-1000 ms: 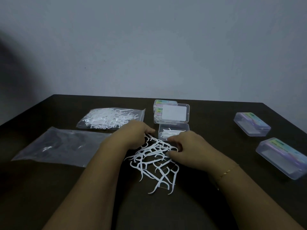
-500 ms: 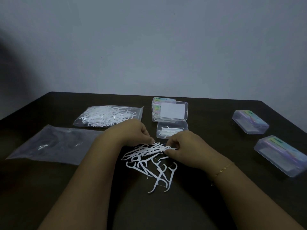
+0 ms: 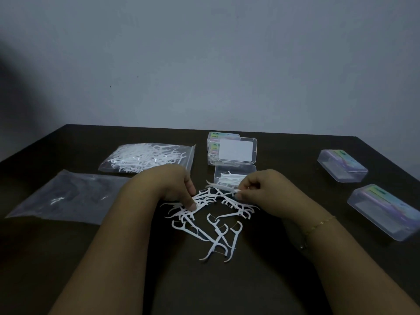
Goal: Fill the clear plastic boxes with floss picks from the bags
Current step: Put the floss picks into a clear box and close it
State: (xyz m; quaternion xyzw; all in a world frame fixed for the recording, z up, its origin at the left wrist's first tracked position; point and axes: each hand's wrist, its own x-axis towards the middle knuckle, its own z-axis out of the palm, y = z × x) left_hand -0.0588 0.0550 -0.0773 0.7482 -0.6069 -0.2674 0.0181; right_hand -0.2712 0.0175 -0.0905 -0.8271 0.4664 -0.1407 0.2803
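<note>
White floss picks [image 3: 204, 221] btwn hands; right hand [image 3: 261, 189] pinches few, left hand [image 3: 172, 189] fingertips pressing pile.

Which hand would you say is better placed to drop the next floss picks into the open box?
Likely the right hand: it already pinches floss picks beside the open box; the left hand presses the loose pile.
</note>
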